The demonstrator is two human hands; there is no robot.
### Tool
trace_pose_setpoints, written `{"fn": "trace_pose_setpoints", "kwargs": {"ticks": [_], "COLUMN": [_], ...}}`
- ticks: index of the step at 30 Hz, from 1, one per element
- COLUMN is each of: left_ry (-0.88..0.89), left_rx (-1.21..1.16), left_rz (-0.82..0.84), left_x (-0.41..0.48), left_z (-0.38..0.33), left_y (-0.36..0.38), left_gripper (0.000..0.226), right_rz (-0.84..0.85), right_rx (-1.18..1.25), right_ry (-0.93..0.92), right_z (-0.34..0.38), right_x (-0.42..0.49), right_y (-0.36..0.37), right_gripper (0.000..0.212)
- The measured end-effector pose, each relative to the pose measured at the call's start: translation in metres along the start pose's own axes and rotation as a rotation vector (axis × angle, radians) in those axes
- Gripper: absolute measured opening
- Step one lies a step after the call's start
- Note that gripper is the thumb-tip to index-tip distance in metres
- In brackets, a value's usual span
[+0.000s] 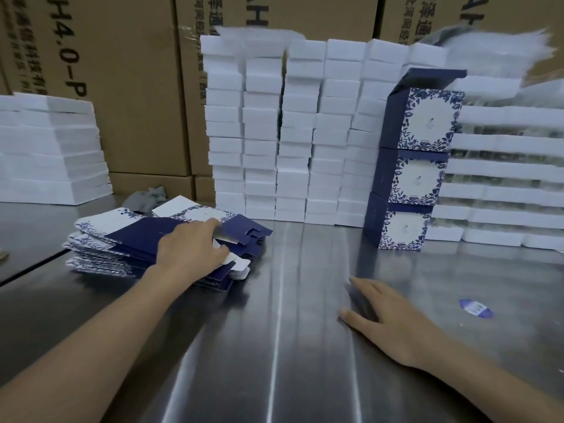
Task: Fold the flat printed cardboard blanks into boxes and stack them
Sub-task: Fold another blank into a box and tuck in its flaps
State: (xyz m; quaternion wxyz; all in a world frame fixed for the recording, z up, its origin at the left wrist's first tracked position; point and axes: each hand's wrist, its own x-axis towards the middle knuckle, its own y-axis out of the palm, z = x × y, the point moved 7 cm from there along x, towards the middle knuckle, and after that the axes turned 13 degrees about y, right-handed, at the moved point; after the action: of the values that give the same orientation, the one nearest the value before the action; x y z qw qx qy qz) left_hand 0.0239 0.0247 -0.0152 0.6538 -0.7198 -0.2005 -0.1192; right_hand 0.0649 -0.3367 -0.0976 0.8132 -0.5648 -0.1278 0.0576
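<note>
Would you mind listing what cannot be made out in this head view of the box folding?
- Top blank of the flat blank pile: the left hand covers its middle, so any grip is unclear.
- Logo on the folded boxes: too small to read.
- Sticker on the metal table: print too small.
- Brown cartons: lettering cut by the top edge.
- Right hand: blurred; seems flat on the table.

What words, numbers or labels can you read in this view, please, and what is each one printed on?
"H4.0-P": black print running vertically on the brown carton at back left, cut off at both ends.
Chinese characters on the brown cartons: too blurred and cropped to read.
Small print in the white circles on the folded boxes: too small to read.
Blue sticker on the table: blurred, unreadable.
</note>
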Motion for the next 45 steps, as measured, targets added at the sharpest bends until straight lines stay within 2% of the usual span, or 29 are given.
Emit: {"fn": "trace_pose_setpoints", "kwargs": {"ticks": [3,8,13,17,22,26,27,28,30,31,32,34,36,38,40,42,45], "left_ry": [-0.004,0.092,0.168,0.283,0.518,0.796,0.862,0.926,1.027,1.051,1.054,0.991,0.803,0.561,0.401,0.318,0.281], "left_rx": [-0.030,-0.064,-0.085,-0.072,-0.142,-0.223,-0.249,-0.264,-0.274,-0.290,-0.320,-0.443,-0.750,-1.098,-1.293,-1.355,-1.301], "left_rz": [-0.082,-0.203,-0.235,-0.312,-0.443,-0.510,-0.518,-0.525,-0.550,-0.575,-0.607,-0.697,-0.726,-0.681,-0.654,-0.585,-0.426], "left_x": [-0.001,0.000,-0.003,-0.011,-0.035,-0.060,-0.066,-0.073,-0.084,-0.086,-0.087,-0.085,-0.073,-0.056,-0.048,-0.042,-0.029], "left_z": [-0.006,-0.025,-0.046,-0.075,-0.119,-0.156,-0.164,-0.172,-0.184,-0.186,-0.186,-0.179,-0.162,-0.141,-0.126,-0.117,-0.123], "left_y": [-0.010,-0.037,-0.057,-0.066,-0.083,-0.093,-0.093,-0.092,-0.090,-0.090,-0.090,-0.095,-0.102,-0.102,-0.097,-0.085,-0.064], "left_gripper": [0.050,0.050,0.060,0.067,0.057,0.062,0.061,0.056,0.049,0.051,0.053,0.040,0.021,0.019,0.022,0.035,0.044], "right_rz": [-0.004,-0.006,0.020,0.019,-0.001,-0.083,-0.172,-0.233,-0.225,-0.249,-0.193,-0.242,-0.315,-0.426,-0.494,-0.534,-0.536], "right_rx": [-0.005,-0.026,-0.029,-0.064,-0.044,0.202,0.209,0.315,0.580,0.527,0.597,0.708,0.848,0.997,0.977,0.983,1.056], "right_ry": [-0.012,-0.040,-0.050,-0.035,-0.065,-0.066,-0.090,-0.105,-0.127,-0.198,-0.186,-0.130,-0.169,-0.187,-0.125,-0.077,-0.084], "right_z": [0.001,0.005,0.007,0.005,0.011,0.009,0.010,0.005,-0.002,-0.002,-0.004,-0.009,-0.008,-0.008,-0.006,-0.013,-0.010], "right_x": [-0.001,-0.004,-0.005,-0.005,-0.009,-0.008,-0.009,-0.009,-0.012,-0.017,-0.017,-0.013,-0.013,-0.013,-0.015,-0.017,-0.025], "right_y": [-0.004,-0.006,-0.006,-0.006,-0.010,-0.019,-0.025,-0.030,-0.037,-0.040,-0.042,-0.047,-0.058,-0.075,-0.085,-0.089,-0.091], "right_gripper": [0.082,0.069,0.062,0.061,0.066,0.093,0.092,0.082,0.059,0.056,0.061,0.067,0.053,0.032,0.021,0.018,0.010]}}
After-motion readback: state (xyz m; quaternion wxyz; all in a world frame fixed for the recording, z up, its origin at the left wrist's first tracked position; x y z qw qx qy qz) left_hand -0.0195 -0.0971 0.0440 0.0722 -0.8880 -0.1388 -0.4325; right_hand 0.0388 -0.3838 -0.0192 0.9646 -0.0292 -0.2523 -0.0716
